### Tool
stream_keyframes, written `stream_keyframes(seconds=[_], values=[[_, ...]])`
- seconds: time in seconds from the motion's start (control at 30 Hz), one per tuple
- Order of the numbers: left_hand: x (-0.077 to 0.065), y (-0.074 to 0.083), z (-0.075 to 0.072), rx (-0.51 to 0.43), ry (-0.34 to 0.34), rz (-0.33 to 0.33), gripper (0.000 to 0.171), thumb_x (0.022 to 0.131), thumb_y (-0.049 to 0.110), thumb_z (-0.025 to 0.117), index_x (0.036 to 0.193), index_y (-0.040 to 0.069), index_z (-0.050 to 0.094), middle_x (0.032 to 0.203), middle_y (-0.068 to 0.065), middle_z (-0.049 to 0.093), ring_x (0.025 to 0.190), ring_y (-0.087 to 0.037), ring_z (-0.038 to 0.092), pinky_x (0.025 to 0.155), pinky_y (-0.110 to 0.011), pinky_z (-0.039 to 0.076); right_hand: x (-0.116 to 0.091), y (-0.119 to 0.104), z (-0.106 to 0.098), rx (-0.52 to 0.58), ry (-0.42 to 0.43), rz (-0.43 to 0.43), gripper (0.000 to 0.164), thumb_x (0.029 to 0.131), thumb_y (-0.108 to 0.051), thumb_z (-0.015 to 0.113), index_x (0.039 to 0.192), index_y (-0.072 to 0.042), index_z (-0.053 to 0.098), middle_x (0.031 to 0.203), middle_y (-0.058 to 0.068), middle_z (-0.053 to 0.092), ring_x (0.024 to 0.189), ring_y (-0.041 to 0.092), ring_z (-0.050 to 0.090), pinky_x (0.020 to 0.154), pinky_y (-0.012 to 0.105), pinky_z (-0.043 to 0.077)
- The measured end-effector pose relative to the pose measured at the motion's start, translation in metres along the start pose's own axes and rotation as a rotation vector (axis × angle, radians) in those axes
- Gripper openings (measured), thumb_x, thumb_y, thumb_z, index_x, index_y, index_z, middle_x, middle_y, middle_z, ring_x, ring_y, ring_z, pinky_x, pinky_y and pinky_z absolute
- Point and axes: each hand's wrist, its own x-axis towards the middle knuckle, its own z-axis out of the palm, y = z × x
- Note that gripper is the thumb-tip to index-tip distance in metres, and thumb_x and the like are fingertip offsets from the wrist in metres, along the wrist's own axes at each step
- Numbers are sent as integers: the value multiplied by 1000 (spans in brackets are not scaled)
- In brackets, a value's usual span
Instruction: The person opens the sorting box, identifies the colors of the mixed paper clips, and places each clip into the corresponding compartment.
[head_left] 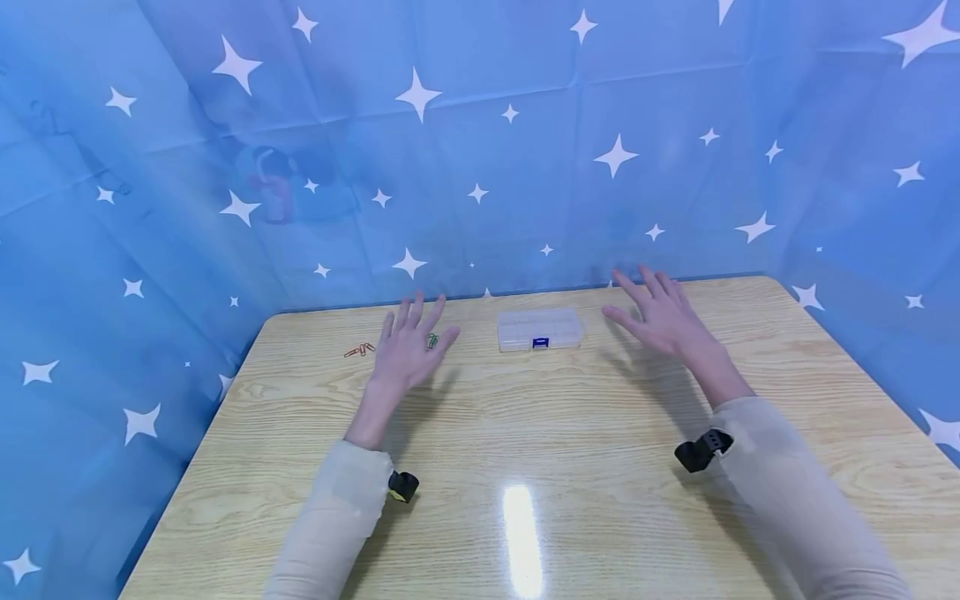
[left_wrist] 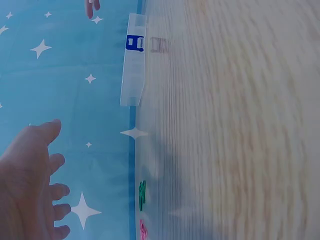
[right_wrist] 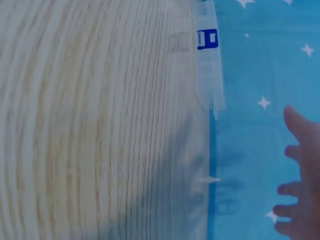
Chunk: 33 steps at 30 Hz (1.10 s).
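Above the table, my left hand (head_left: 408,350) is held with fingers spread and nothing in it. Just beyond its thumb side lie several green paper clips (head_left: 432,341), partly hidden by the hand in the head view. To its left are several red paper clips (head_left: 361,350). My right hand (head_left: 660,319) hovers over the table's far right part, fingers spread, holding nothing. Between the two hands, near the back edge, sits a clear plastic compartment box (head_left: 539,330), its lid down and a blue latch (head_left: 541,342) facing me.
The wooden table (head_left: 480,458) ends at a back edge against a blue curtain (head_left: 480,150) with white stars. A black wrist camera (head_left: 703,450) juts from the right sleeve, another camera (head_left: 403,487) from the left one.
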Motion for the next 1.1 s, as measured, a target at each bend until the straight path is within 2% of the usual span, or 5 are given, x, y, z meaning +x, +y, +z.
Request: stream_keyframes(seconds=[0.4, 0.57, 0.77, 0.93, 1.1], values=[[4, 13, 9, -25, 4, 38, 71, 103, 64, 28, 163, 29, 14, 167, -10, 6, 154, -32, 3, 122, -53, 6, 2, -6, 6, 58, -15, -15, 82, 102, -63, 39, 163, -16, 11, 164, 28, -2, 147, 54, -3, 118, 61, -6], [5, 20, 13, -48, 1, 61, 71, 103, 64, 28, 163, 28, 16, 167, -10, 7, 153, -35, 8, 122, -51, 6, 5, -9, 9, 77, -15, -35, 84, 101, -63, 42, 163, -15, 12, 165, 28, 2, 148, 52, 1, 117, 65, 1], [8, 28, 17, -74, 10, 101, 69, 104, 61, 30, 162, 25, 21, 167, -11, 12, 152, -36, 15, 122, -50, 12, 8, -13, 15, 116, -30, -34, 85, 100, -63, 45, 164, -19, 11, 165, 27, 5, 148, 52, 6, 113, 71, 8], [10, 33, 21, -114, 21, 132, 67, 105, 58, 33, 162, 23, 24, 166, -12, 14, 151, -37, 18, 122, -48, 15, 10, -16, 19, 137, -44, -32, 86, 100, -62, 48, 164, -19, 10, 164, 27, 8, 148, 51, 9, 114, 70, 11], [12, 36, 25, -148, 50, 159, 64, 105, 54, 38, 161, 23, 28, 164, -18, 18, 148, -41, 26, 119, -51, 23, 11, -19, 22, 164, -42, -44, 84, 100, -54, 54, 164, -18, 12, 165, 25, 11, 148, 50, 12, 114, 70, 13]])
